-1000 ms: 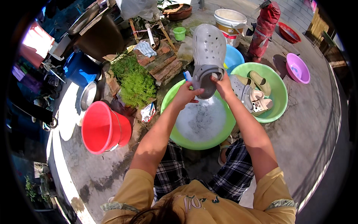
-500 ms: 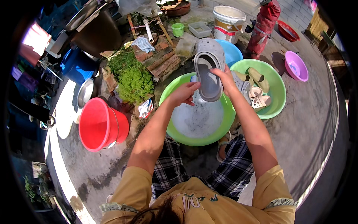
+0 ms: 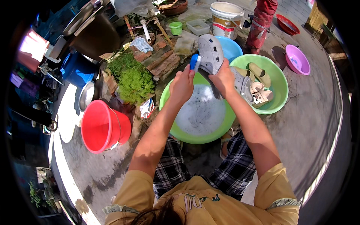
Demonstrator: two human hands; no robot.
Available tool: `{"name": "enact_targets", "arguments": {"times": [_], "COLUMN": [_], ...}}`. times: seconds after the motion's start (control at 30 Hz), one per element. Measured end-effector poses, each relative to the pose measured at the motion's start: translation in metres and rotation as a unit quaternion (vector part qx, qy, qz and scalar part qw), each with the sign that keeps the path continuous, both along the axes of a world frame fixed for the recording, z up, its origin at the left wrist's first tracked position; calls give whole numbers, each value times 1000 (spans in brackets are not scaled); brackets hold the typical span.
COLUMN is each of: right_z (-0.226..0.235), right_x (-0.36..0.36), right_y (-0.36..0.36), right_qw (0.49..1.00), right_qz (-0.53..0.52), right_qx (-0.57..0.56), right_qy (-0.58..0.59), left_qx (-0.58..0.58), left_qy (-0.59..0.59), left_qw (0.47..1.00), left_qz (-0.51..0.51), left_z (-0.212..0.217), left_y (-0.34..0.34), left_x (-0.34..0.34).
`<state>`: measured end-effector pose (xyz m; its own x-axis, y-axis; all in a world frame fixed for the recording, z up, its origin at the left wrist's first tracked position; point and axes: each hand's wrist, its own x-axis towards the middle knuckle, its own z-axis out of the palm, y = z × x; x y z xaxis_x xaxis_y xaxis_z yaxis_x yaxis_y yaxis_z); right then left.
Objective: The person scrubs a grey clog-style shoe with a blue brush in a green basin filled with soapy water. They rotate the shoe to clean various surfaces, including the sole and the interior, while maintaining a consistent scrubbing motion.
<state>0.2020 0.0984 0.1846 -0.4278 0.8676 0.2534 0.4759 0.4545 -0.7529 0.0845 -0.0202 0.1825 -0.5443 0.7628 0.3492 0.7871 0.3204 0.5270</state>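
Head view looks straight down on a person bent over a green basin of soapy water (image 3: pixel 180 132), and every place below is given from that basin. Above its far rim, the right hand (image 3: pixel 224 78) is wrapped tight around the lower end of a grey clog (image 3: pixel 210 53), holding the shoe upright so that its perforated top faces the camera. Just to the left of that hand, the left hand (image 3: pixel 182 84) is curled closed on a blue-handled brush (image 3: pixel 194 62), whose head touches the clog's left edge. Both hands hang over the far half of the basin, clear of the foam. Both forearms run back over the basin toward the person's mustard shirt at the lower edge, with checked trousers showing under the near rim.

Touching the basin on its right is a second green basin (image 3: pixel 279 80), holding several pale clogs and slippers. Behind the basin, partly hidden by the held clog, sits a blue basin (image 3: pixel 231 47), and beyond that a white bucket (image 3: pixel 225 15). Well to the right lies a pink bowl (image 3: pixel 298 60). Left of the basin stands a red bucket (image 3: pixel 101 125), and between the two, farther back, grows a clump of green plants (image 3: pixel 132 77) beside stacked bricks (image 3: pixel 161 60).
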Motion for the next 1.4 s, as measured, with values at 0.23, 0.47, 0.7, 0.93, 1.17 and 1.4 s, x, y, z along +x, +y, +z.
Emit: {"name": "enact_targets", "arguments": {"times": [0.23, 0.47, 0.7, 0.93, 1.17, 1.4], "right_z": [-11, -1, 3, -3, -5, -4], "right_x": [-2, -4, -2, -1, 0, -2], "right_y": [-10, -13, -11, -8, 1, -8], "right_qw": [996, 998, 999, 999, 992, 986], "right_qz": [26, 27, 24, 27, 77, 97], "right_qx": [87, -27, -15, -26, -21, -28], "right_qy": [22, -41, -25, -10, 100, 134], "left_qx": [25, 0, 1, 11, 58, 67], "left_qy": [28, 6, 40, 60, 108, 110], "left_qw": [999, 1000, 999, 998, 992, 991], "left_qz": [29, 22, 14, -1, -13, -24], "left_z": [-13, 7, 4, 1, 0, -3], "left_y": [10, 11, 7, 14, 9, 3], "left_x": [-22, 0, 0, 6, -2, 4]}}
